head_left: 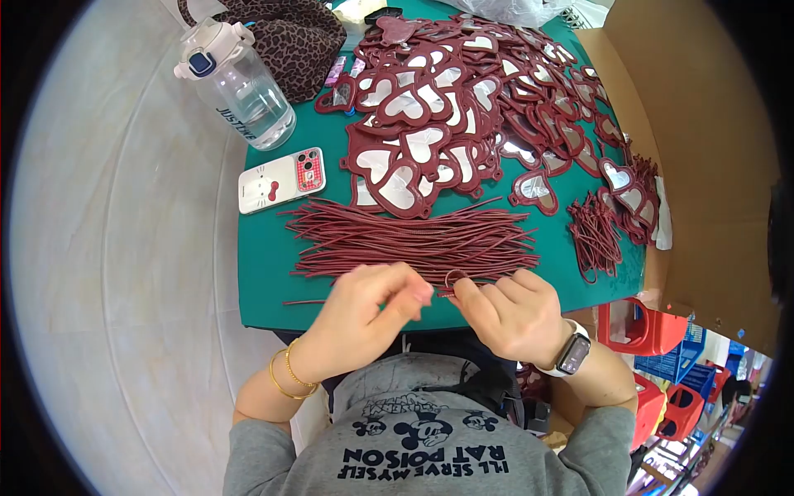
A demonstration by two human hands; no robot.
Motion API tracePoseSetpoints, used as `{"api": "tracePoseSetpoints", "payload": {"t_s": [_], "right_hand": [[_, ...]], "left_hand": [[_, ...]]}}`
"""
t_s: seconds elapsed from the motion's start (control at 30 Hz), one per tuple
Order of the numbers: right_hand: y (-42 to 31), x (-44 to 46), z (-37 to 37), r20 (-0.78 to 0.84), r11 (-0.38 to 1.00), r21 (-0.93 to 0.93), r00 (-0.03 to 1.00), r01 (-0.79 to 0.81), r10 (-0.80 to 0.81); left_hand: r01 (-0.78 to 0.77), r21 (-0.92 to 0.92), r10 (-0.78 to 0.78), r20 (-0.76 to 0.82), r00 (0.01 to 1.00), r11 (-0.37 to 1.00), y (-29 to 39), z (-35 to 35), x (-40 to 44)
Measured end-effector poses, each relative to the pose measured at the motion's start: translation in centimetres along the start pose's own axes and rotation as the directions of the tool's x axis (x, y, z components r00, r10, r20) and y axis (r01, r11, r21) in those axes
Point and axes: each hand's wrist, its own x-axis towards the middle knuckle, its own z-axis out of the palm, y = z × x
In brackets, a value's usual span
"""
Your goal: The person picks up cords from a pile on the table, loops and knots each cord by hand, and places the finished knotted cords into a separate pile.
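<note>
My left hand [370, 310], with gold bangles at the wrist, is near the table's front edge; its fingers are curled and slightly blurred, and what they hold, if anything, is too small to tell. To its right, my right hand [510, 312], wearing a watch, pinches a dark red cord [455, 274] bent into a small loop at the thumb. Just beyond both hands lies a wide bundle of dark red cords [405, 236]. One single cord [303, 302] lies left of my left hand.
Heart-shaped mirrors [426, 124] in dark red frames pile up at the back. A phone [282, 180], a water bottle [240, 87] and a leopard-print bag [289, 50] are at the left. Looped cords [594, 237] lie right, beside a cardboard wall [695, 165].
</note>
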Motion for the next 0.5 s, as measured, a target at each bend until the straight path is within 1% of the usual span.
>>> {"api": "tracePoseSetpoints", "payload": {"t_s": [0.03, 0.07, 0.1, 0.17, 0.2, 0.23, 0.3, 0.33, 0.37, 0.43, 0.47, 0.5], "right_hand": [[0.0, 0.1, -0.1, 0.002, 0.993, -0.095, 0.998, 0.068, -0.068], [0.0, 0.2, -0.2, 0.001, 0.993, -0.094, 0.998, 0.066, -0.066], [0.0, 0.4, -0.4, 0.008, 0.984, -0.141, 0.994, 0.107, -0.107], [0.0, 0.7, -0.6, 0.03, 0.954, -0.236, 0.983, 0.186, -0.184], [-0.1, 0.7, -0.6, 0.03, 0.954, -0.239, 0.983, 0.183, -0.181], [-0.3, 0.7, -0.6, 0.015, 0.971, -0.2, 0.991, 0.133, -0.133], [-0.7, 0.8, -0.5, -0.008, 0.992, -0.119, 0.999, 0.04, -0.041], [-1.0, 0.9, -0.3, -0.006, 0.992, -0.118, 0.999, 0.046, -0.047], [-1.3, 0.7, 0.0, -0.041, 0.998, -0.007, 0.998, -0.055, 0.055], [-2.0, 0.4, 1.0, -0.074, 0.944, 0.221, 0.961, -0.246, 0.268], [-2.4, 0.2, 1.4, -0.073, 0.945, 0.22, 0.962, -0.242, 0.263], [-2.9, 0.1, 2.0, -0.05, 0.866, 0.364, 0.921, -0.344, 0.386]], "left_hand": [[0.097, -0.177, -0.088, 0.06, 0.994, 0.979, 0.0, 0.5, -0.2], [0.196, -0.34, -0.159, 0.132, 0.978, 0.92, 0.1, 0.9, -0.3], [0.195, -0.337, -0.158, 0.133, 0.978, 0.921, 0.2, 1.0, -0.4], [0.201, -0.413, -0.16, 0.133, 0.978, 0.888, 0.3, 1.1, -0.4], [0.205, -0.452, -0.161, 0.134, 0.978, 0.868, 0.4, 1.3, -0.4], [0.203, -0.452, -0.16, 0.133, 0.978, 0.868, 0.4, 1.6, -0.4], [0.123, -0.434, -0.122, 0.031, 0.992, 0.892, -0.1, 2.5, -0.5], [0.084, -0.422, -0.102, -0.021, 0.995, 0.903, -0.4, 3.0, -0.5], [0.081, -0.425, -0.102, -0.027, 0.994, 0.902, -0.7, 3.6, -0.6], [-0.057, -0.3, 0.003, -0.179, 0.984, 0.952, -1.6, 5.0, -0.7], [-0.12, -0.228, 0.062, -0.248, 0.967, 0.966, -2.0, 5.3, -0.6], [-0.119, -0.229, 0.06, -0.252, 0.966, 0.966, -2.2, 5.4, -0.6]]}}
